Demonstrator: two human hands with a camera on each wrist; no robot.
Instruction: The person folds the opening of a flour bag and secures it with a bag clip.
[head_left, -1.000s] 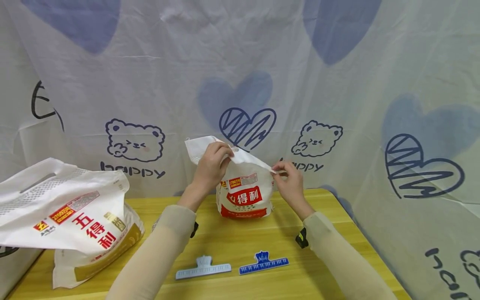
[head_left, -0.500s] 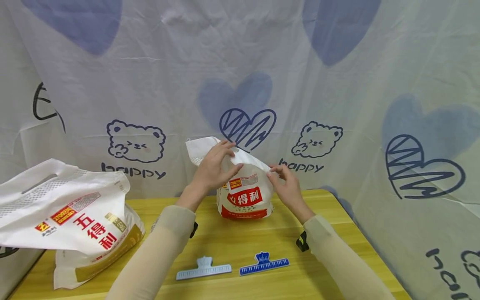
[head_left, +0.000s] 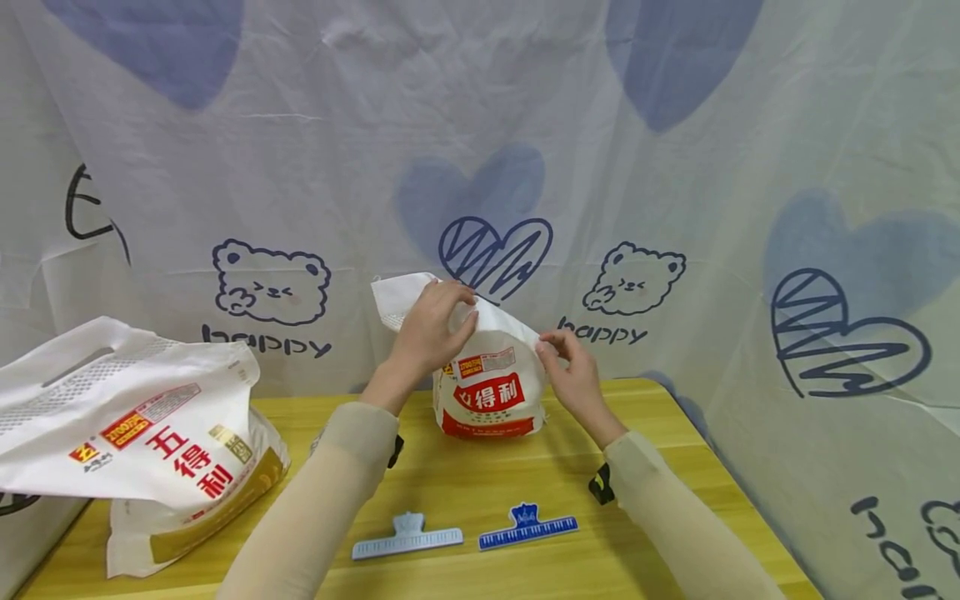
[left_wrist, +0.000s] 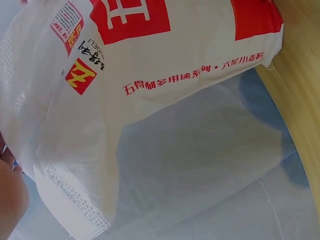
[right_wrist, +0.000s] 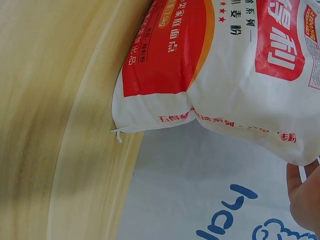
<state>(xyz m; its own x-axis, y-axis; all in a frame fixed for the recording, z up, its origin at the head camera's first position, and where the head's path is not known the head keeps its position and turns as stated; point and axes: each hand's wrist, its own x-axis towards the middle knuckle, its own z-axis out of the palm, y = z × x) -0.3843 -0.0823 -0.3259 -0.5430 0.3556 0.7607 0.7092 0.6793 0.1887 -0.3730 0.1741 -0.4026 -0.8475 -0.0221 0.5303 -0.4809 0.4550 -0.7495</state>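
A white flour bag (head_left: 491,393) with a red label stands upright near the back of the table, its top folded over and slanting down to the right. My left hand (head_left: 431,329) holds the upper edge, fingers over the top and thumb in front. At the lower right end of the fold, my right hand (head_left: 573,373) pinches the corner between thumb and fingers. The left wrist view shows the handle end of the bag (left_wrist: 150,75) sticking out past the left hand (left_wrist: 11,197). In the right wrist view, the right fingers (right_wrist: 295,180) meet the bag's edge.
On the left stands a larger white and gold flour bag (head_left: 176,454) with a handle slot. Two piano-patterned clips, one light blue (head_left: 407,542) and one dark blue (head_left: 528,530), lie in front on the wooden table (head_left: 450,479). A printed curtain (head_left: 360,192) hangs behind.
My left hand spread its thumb and fingers, then closed them again on the bag's top edge. The right hand shifted slightly left along the corner. Bags and clips stayed put.
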